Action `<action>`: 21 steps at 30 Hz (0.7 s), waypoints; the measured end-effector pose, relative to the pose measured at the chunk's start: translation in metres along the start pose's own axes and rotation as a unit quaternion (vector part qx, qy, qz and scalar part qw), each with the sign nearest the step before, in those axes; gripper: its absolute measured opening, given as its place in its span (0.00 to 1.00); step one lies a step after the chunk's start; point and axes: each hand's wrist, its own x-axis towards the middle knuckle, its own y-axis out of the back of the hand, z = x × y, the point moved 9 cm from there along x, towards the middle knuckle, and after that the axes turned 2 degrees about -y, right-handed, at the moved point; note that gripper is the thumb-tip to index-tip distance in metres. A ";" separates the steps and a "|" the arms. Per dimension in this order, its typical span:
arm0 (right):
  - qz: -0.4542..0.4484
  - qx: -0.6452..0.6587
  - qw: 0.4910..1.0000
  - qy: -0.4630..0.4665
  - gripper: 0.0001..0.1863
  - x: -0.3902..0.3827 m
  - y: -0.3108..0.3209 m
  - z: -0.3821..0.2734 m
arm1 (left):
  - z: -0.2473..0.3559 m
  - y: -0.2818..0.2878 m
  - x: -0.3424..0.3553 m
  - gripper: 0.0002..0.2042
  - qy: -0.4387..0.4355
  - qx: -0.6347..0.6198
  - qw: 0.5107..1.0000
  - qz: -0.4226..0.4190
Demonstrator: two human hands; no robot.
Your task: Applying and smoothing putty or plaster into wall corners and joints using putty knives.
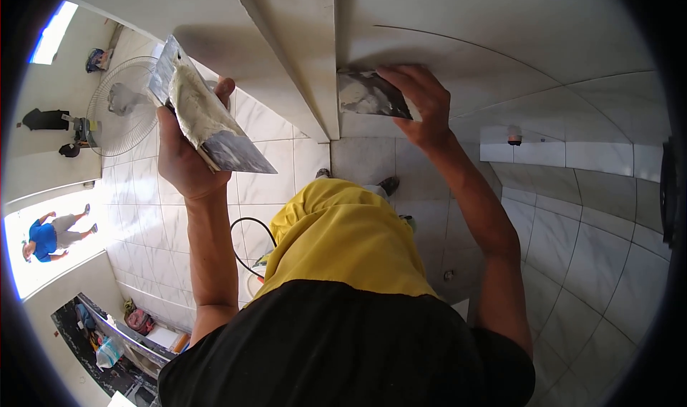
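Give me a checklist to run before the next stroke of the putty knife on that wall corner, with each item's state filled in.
1. Right hand grips the putty knife, fingers over its blade: ok.
2. Blade lies against the white wall just right of the corner edge: ok.
3. Putty on that blade: grey smears show, amount cannot tell.
4. Left hand holds the wide trowel firmly, raised and tilted: ok.
5. Trowel carries a reserve of pale putty: ok.
6. Footing: shoes on the tiled floor, a black cable lies close by: not ok.
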 end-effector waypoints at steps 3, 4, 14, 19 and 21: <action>0.006 0.030 1.000 -0.005 0.30 0.007 0.009 -0.005 | -0.002 0.005 0.002 0.26 0.012 -0.012 1.000 0.023; 0.014 0.034 0.999 -0.004 0.29 0.008 0.013 -0.006 | -0.003 0.003 0.002 0.27 0.018 -0.028 0.999 0.002; -0.003 0.049 0.998 0.047 0.24 -0.010 0.016 -0.003 | -0.005 0.009 0.001 0.26 0.017 0.024 0.996 0.085; -0.058 -0.020 0.998 0.033 0.26 -0.023 -0.011 0.010 | -0.001 0.003 0.001 0.25 -0.003 0.081 0.995 0.062; -0.048 -0.025 0.998 0.026 0.27 -0.022 -0.011 0.011 | -0.001 -0.001 0.002 0.25 -0.004 0.087 0.996 0.016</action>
